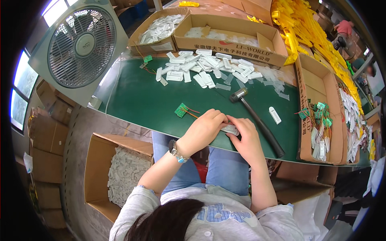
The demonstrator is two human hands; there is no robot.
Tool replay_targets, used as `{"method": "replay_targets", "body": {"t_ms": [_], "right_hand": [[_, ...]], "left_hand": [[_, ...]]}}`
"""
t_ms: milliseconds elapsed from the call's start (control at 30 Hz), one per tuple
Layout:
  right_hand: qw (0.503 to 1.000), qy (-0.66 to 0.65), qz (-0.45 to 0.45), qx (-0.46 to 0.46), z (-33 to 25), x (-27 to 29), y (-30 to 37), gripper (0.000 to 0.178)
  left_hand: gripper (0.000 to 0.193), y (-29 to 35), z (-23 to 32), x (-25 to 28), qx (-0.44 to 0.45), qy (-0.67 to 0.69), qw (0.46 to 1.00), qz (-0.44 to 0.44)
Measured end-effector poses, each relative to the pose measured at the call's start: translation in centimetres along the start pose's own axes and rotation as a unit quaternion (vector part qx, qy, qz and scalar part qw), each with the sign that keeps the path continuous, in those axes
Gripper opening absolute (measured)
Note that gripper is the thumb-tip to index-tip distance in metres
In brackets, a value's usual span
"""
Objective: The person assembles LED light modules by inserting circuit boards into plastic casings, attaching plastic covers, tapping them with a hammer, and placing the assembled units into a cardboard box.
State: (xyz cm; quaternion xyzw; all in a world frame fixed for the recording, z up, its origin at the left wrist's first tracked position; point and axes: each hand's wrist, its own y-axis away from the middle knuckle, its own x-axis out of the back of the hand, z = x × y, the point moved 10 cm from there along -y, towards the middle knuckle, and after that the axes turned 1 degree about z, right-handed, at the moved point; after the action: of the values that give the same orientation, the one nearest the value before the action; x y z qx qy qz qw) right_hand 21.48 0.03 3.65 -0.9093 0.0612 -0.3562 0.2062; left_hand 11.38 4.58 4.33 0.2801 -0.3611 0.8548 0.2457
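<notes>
The left hand (pixel 206 125) and right hand (pixel 246 135) pinch what looks like a white casing (pixel 230 129) at the bench's (pixel 140 90) near edge; the cardboard box (pixel 193 39) beyond bears dark lettering (pixel 237 53).

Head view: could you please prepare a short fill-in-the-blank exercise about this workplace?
1. The pale piece is held between the left hand and the ____ hand.
2. The hammer has a ____ handle.
3. The table has a ____ surface.
4. The large appliance at upper left is an electric ____.

Missing words: right; black; green; fan.
</notes>
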Motion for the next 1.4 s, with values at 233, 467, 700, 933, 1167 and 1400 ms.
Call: {"method": "replay_targets", "body": {"t_ms": [233, 467, 700, 933, 1167, 1400], "right_hand": [[0.998, -0.031, 0.002, -0.048, 0.9, -0.1, 0.2, 0.041], [0.997, 0.039, 0.030, 0.055, -1.0, -0.1, 0.3, 0.019], [0.988, 0.108, 0.007, 0.108, -2.4, -0.8, 0.4, 0.022], [0.987, 0.128, 0.004, 0.092, -2.6, -1.0, 0.4, 0.025], [0.988, 0.122, 0.011, 0.090, -2.2, -1.0, 0.5, 0.025], [0.987, 0.124, 0.009, 0.097, -2.3, -0.8, 0.4, 0.024]], "left_hand": [[0.009, -0.4, 0.2, 0.1, 0.006, 0.005, 1.000, -0.002], [0.011, 0.3, -0.2, 1.2, 0.006, -0.058, 0.998, -0.008], [0.011, 1.6, 1.4, 3.3, -0.053, -0.150, 0.986, 0.046], [0.012, 3.5, 3.3, 2.4, -0.076, -0.284, 0.955, 0.028], [0.012, 3.1, 3.4, 2.3, -0.089, -0.233, 0.968, -0.016], [0.022, 1.8, 0.3, 2.6, -0.011, -0.096, 0.995, 0.011]]}}
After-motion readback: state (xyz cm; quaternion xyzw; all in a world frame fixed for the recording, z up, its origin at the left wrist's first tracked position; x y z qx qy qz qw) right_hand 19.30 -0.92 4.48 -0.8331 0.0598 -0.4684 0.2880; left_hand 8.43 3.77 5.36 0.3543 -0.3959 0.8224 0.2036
